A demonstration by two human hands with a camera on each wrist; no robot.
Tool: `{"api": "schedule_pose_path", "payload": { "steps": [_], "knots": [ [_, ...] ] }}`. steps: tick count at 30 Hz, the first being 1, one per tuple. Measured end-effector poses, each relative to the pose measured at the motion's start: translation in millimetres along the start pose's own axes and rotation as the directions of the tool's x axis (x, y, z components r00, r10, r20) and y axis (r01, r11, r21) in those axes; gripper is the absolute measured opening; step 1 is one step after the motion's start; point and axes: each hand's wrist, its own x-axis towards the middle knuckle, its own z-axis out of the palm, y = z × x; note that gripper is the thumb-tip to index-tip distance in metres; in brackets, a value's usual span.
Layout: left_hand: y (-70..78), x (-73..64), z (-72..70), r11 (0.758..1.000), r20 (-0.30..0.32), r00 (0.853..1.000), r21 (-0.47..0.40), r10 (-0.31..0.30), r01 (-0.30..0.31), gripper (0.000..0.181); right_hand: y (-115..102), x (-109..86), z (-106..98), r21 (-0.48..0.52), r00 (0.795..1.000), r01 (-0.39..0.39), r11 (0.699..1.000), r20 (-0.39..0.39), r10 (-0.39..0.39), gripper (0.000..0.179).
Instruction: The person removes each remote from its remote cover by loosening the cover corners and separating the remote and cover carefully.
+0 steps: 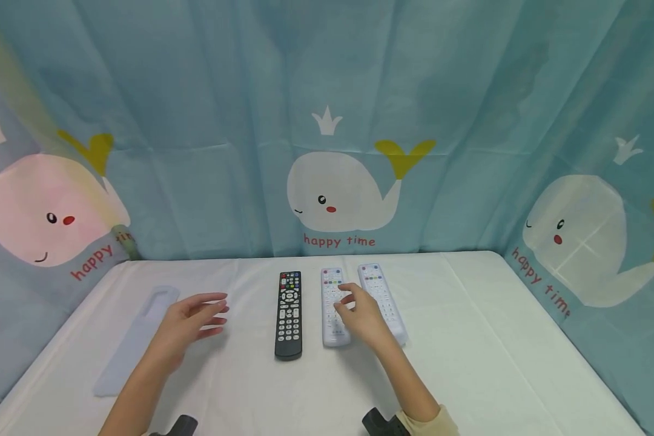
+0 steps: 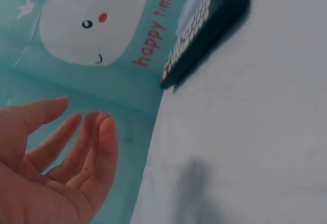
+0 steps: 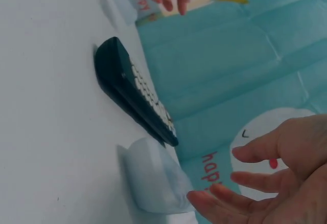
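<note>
My left hand (image 1: 188, 324) hovers over the table's left part with loosely bent fingers and holds nothing. Partly behind it lies a flat, pale blue, long piece (image 1: 136, 345) with a cut-out near its far end. A black remote control (image 1: 289, 318) lies between my two hands, keys up. Farther right are two whitish remote controls, the nearer-to-middle one (image 1: 333, 321) upright in line with the black one, the other (image 1: 383, 300) slightly slanted. Over these two hangs my right hand (image 1: 364, 313), thumb and fingers apart in the right wrist view (image 3: 271, 183), nothing between them.
A white cloth (image 1: 501, 357) covers the table. Behind it and along the sides hangs a blue-green curtain (image 1: 207, 200) printed with whales and the words "happy time". Dark wrist devices (image 1: 384, 422) show at the bottom edge.
</note>
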Motion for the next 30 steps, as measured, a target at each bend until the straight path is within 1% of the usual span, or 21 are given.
{"api": "schedule_pose_path", "payload": {
  "steps": [5,9,16,22,25,27,30],
  "knots": [
    [9.4,5.9,25.2,1.0,-0.014,1.0,0.03,-0.001,0.001,0.049,2.7,4.4,-3.1,-0.006,1.0,-0.02,1.0,-0.015,0.02,0.042],
    [18.5,11.2,44.0,0.999,-0.011,1.0,0.041,0.007,-0.006,0.046,5.5,7.6,-5.3,0.0,0.999,-0.037,0.999,-0.026,0.037,0.044],
    [28.6,19.5,74.6,1.0,0.012,1.0,0.015,-0.008,0.008,0.042,10.6,14.3,-6.3,0.007,0.995,-0.08,0.997,-0.058,0.08,0.043],
    [33.8,25.7,98.3,1.0,0.027,1.0,-0.02,-0.006,0.006,0.04,15.6,15.8,-8.0,0.035,0.994,-0.102,0.994,-0.027,0.103,0.044],
    [35.7,29.4,109.9,0.999,0.029,1.0,-0.04,-0.005,0.006,0.039,18.6,18.4,-8.5,0.047,0.995,-0.099,0.994,-0.017,0.1,0.044],
    [36.6,32.1,118.4,0.998,0.033,0.999,-0.059,-0.006,0.008,0.038,20.6,20.5,-8.0,0.048,0.995,-0.1,0.994,-0.015,0.1,0.043],
    [37.4,35.7,132.1,0.998,0.035,0.999,-0.067,-0.004,0.007,0.037,22.8,23.5,-6.3,0.042,0.994,-0.112,0.993,-0.012,0.112,0.043]
  ]
}}
